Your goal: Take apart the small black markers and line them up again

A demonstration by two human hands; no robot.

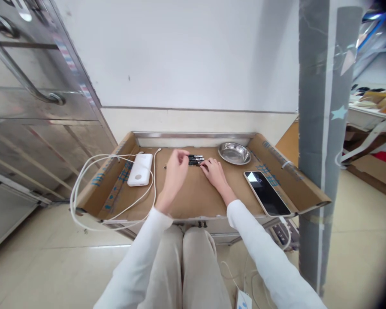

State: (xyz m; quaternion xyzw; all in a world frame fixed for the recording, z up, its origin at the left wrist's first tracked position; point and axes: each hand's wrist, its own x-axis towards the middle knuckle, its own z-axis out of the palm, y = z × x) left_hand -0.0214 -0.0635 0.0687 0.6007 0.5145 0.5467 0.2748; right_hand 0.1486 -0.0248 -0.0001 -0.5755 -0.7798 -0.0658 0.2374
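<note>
Taking the row of slim black pen-like sticks [196, 159] as the clock's centre, they lie side by side on a brown cardboard lining [186, 201], between the person's two hands. The lining's raised flaps at nine and three probably keep loose things from rolling off. A shiny, round metal dish [234, 154] sits at three, seemingly within easy reach; a dark-screened phone with a pale edge [266, 193] lies at four, and a white rectangular power bank [140, 170] at nine, perhaps set aside to leave the middle for handwork. The left hand [176, 165], at eight, has its fingers curled by the sticks' left ends; whether it pinches one cannot be told. The right hand [215, 172], at four, rests palm down, fingers loosely extended around nothing, tips beside the right ends.
</note>
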